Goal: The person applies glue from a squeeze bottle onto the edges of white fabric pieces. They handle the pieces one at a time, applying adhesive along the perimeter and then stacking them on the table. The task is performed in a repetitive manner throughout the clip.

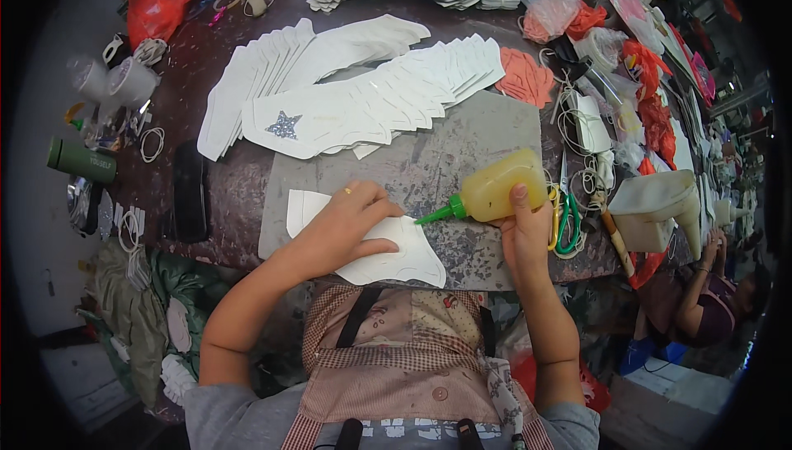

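Note:
My right hand [525, 231] is wrapped round a squeeze bottle [503, 188] of yellowish liquid, tipped sideways with its green nozzle [441, 211] pointing left. The nozzle's tip is at the upper edge of a white cut piece [396, 264], which looks like a shoe upper part; whether it touches cannot be made out. Pressing that piece flat, my left hand [351, 223] lies over its middle with fingers spread. Both are over a grey, stained board [470, 136]. Beyond the board's near part, overlapping rows of similar white pieces [371, 103] are fanned out, one bearing a glittery star [284, 125].
Scissors with green and yellow handles [568, 219] lie right of the board, near a white plastic container [656, 202]. Coral-coloured pieces [525, 76] and bags crowd the right. A black case [190, 190] and green flask [82, 160] are left. Another person [701, 310] sits at far right.

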Demonstrator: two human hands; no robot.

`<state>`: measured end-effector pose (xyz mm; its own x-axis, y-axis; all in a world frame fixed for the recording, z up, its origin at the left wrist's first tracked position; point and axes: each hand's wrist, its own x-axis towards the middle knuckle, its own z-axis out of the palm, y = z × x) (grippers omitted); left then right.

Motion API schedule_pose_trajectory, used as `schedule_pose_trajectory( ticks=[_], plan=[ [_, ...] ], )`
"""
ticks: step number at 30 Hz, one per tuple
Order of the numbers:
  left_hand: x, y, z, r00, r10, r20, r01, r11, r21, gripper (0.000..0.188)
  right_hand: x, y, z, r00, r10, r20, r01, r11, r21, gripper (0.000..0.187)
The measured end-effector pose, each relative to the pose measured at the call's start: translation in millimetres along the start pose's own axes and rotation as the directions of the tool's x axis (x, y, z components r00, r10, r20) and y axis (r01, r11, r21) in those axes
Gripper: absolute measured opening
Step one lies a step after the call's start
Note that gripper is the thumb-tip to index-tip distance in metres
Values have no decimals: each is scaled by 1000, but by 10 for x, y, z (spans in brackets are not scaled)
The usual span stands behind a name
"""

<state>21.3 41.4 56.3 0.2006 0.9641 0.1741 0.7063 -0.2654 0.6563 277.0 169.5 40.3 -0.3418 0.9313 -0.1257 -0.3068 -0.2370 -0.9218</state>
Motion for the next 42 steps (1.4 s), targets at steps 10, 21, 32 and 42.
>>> schedule_pose_trajectory(
  ticks=[10, 21, 32, 42],
  plan=[
    [3, 1, 2, 1000, -10, -1, 10, 1000, -4, 45, -50, -26, -29, 1000, -16, 2, 16, 990, -138, 47],
    [15, 28, -14, 999, -29, 20, 28, 1000, 13, 45, -390, -107, -270, 997, -36, -62, 26, 987, -158, 53],
    [45, 38, 18, 1000, -11, 4, 11, 1000, 20, 44, -871, -59, -438, 979, -130, -157, 97, 975, -201, 65],
    [-134, 173, -79, 999, -26, -44, 28, 999, 31, 46, -1081, -60, -390, 991, 107, -84, -80, 957, 280, 61]
  ],
)
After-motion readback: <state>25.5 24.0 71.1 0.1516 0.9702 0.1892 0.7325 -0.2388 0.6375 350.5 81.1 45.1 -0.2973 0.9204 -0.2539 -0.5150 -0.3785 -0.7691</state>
